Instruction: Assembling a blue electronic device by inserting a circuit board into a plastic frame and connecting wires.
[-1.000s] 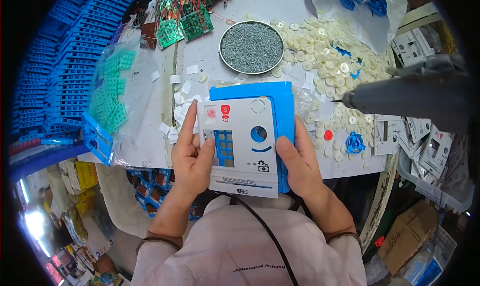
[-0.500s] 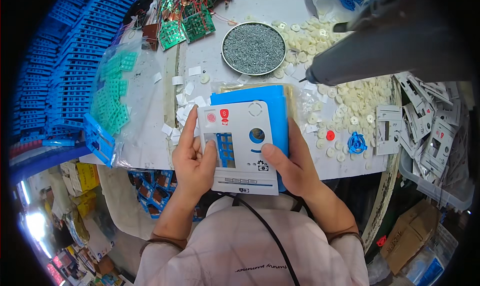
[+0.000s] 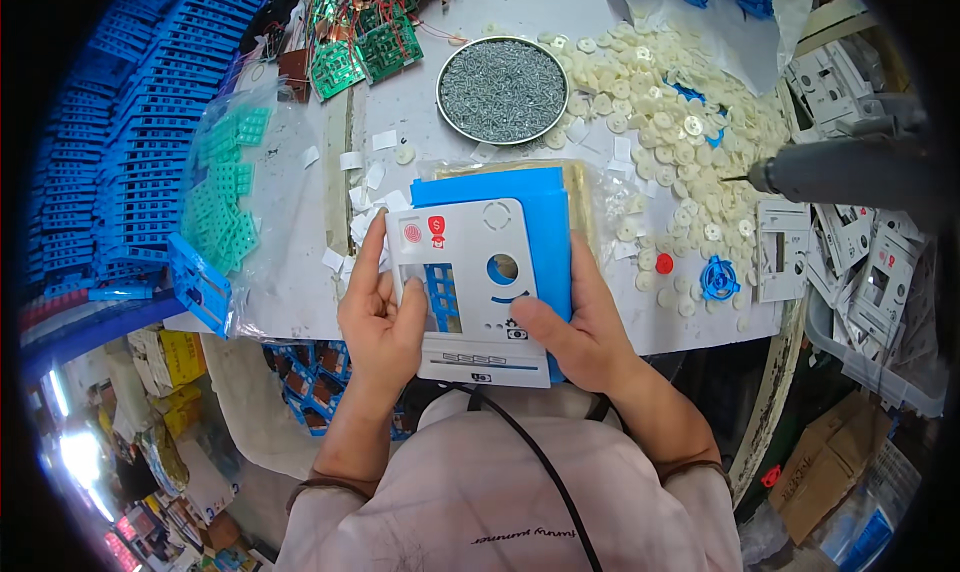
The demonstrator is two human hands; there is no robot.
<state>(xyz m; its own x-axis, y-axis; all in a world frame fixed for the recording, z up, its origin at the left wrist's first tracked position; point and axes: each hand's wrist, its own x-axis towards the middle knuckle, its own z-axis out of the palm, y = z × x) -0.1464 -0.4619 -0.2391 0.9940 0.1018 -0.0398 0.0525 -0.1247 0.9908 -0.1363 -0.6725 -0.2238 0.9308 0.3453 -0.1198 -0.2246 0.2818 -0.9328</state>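
Note:
Between my hands is a white face panel [image 3: 465,247] with a rectangular cutout, a round hole and red and black printed marks. A flat blue plastic panel [image 3: 549,212] lies behind it, sticking out at the top and right. My left hand [image 3: 380,322] grips the left edge, its thumb at the rectangular cutout. My right hand [image 3: 590,327] clasps the right side, thumb on the white front and fingers behind the blue panel. A blue grid shows through the rectangular cutout. The fingers behind the panels are hidden.
A grey electric screwdriver [image 3: 835,175] juts in from the right over whitish plastic discs [image 3: 690,127]. Beyond the panels stands a round dish of screws [image 3: 502,92]. Circuit boards [image 3: 388,50], green keypads [image 3: 232,217] and stacked blue frames [image 3: 130,102] lie left; a bin [image 3: 875,372] of white panels stands right.
The screwdriver has swung away to the right, uncovering more of the discs. My hands keep their hold on the two panels, which shift slightly left in view.

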